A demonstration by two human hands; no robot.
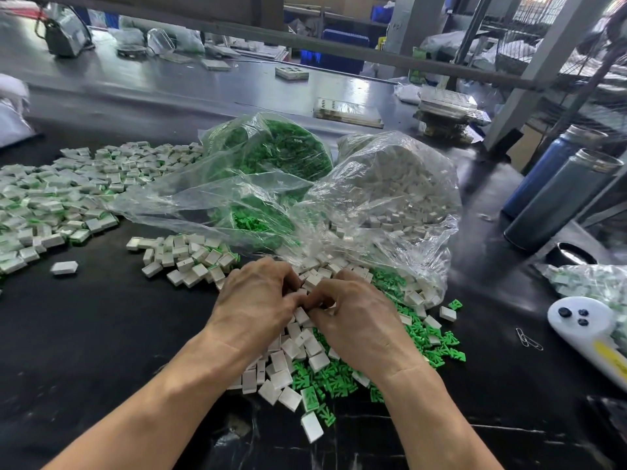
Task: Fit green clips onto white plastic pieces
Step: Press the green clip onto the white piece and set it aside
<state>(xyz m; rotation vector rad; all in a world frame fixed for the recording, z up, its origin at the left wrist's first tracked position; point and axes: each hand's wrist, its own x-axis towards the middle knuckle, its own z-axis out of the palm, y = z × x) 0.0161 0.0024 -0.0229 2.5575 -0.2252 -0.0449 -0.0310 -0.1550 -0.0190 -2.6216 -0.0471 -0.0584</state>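
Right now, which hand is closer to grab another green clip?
The right hand, probably. The loose green clips lie beside and under it, while the left hand sits over the white pieces.

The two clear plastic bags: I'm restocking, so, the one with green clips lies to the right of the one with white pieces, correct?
No. In the head view the clear plastic bag of green clips lies left of the clear plastic bag of white pieces.

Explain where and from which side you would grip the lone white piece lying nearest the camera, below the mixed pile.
Pinch the white piece across its two long side edges, coming from above. It lies flat on the black table, apart from the pile, so its narrow width is probably exposed to finger and thumb.
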